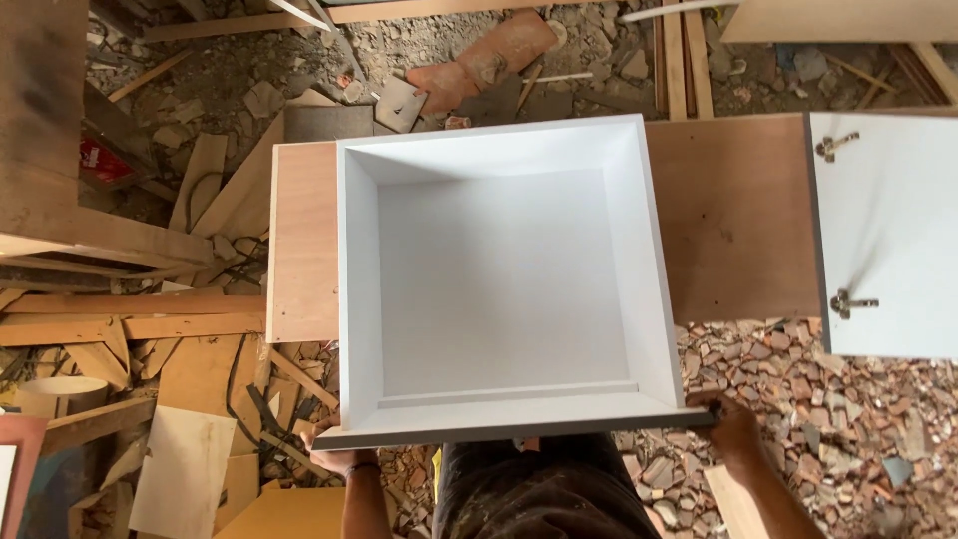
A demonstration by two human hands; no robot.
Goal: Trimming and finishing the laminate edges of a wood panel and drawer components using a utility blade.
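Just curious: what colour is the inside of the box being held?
White, with a grey front edge; the box shows best in the head view.

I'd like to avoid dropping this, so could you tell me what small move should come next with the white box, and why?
Probably lower the white box squarely onto the plywood panel beneath it. The left hand and right hand grip only its near corners, so the far end looks unsupported by either hand, above rubble.

Soft, even daylight fills the sharp view, brightest on the open white laminate box (504, 269) at centre, with dim shadow toward nine o'clock.
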